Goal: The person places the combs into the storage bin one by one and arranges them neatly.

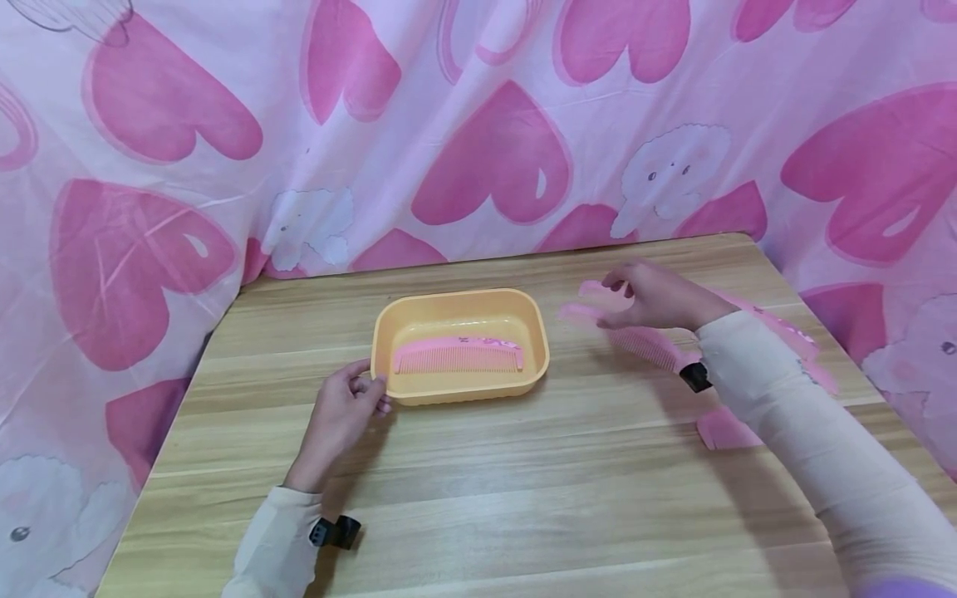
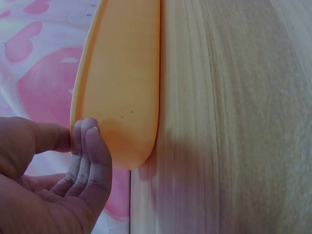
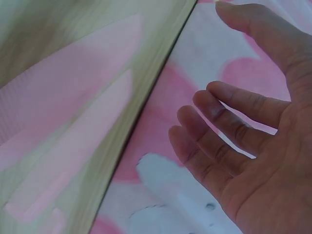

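A yellow plastic basin [image 1: 463,397] with rounded corners stands on the table, with a pink comb [image 1: 459,345] lying inside it. At its left end my left hand [image 1: 340,415] pinches the rim. The left wrist view shows the thumb and fingers on opposite sides of the basin's wall [image 2: 122,73]. My right hand [image 1: 661,297] hovers over more pink combs [image 1: 646,345] at the right of the table, partly hiding them. Seen from the right wrist, that hand [image 3: 248,141] has spread, slightly bent fingers and holds nothing; pink combs [image 3: 78,151] lie beneath it.
Another patterned pink comb [image 1: 781,325] lies beyond the right forearm. A pink piece [image 1: 725,430], partly covered by that sleeve, lies nearer. The wooden table [image 1: 478,507] meets a pink heart-print cloth [image 1: 478,166] behind and at both sides.
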A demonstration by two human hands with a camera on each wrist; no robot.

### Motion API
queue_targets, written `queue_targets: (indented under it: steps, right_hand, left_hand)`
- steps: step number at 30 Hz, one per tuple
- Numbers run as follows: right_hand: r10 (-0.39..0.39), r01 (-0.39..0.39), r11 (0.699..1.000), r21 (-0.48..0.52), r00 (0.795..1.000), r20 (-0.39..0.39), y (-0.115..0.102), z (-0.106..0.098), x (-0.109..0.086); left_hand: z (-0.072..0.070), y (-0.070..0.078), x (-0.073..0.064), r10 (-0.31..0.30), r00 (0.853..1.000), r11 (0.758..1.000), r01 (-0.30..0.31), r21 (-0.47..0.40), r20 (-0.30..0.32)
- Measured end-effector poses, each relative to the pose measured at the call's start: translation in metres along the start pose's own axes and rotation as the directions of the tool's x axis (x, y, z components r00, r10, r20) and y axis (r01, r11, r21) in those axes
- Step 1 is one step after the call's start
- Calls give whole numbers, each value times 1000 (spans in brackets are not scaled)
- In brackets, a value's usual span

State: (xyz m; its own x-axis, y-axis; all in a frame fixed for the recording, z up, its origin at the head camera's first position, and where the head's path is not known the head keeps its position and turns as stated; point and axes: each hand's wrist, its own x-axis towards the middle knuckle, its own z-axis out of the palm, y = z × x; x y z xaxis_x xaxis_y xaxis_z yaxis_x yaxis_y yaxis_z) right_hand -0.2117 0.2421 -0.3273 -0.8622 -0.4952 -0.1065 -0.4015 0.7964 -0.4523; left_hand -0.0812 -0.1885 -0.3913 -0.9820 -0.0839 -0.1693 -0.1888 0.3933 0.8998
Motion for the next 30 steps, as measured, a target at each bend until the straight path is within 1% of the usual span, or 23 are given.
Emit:
queue_targets:
  steps: [3,8,13,15,22,30]
  right_hand:
    - [26,-26,1000,-13,1000,10,11,2,-7]
    - [37,-37,999,-8,999,4,28,10,-19]
    - [110,-112,993,37,993,44,42,20,-29]
    - [133,-135,990,39,990,52,47,24,-32]
    - [113,-113,994,-7,993,40,64,37,-34]
    - [123,-125,992,31,991,57,71,44,-34]
  left_hand:
    - [0,0,0,4,1000,1000,-4,-2,1]
    - [0,-1,-1,7,1000,1000,-7,4,3]
    - [0,-1,-1,11,1000,1000,-11,5,5]
    - [0,-1,-1,13,1000,1000,-13,8,4]
    - [0,-2,1,14,1000,1000,-14,5,3]
    - [0,-2,1,15,1000,1000,-15,1,2]
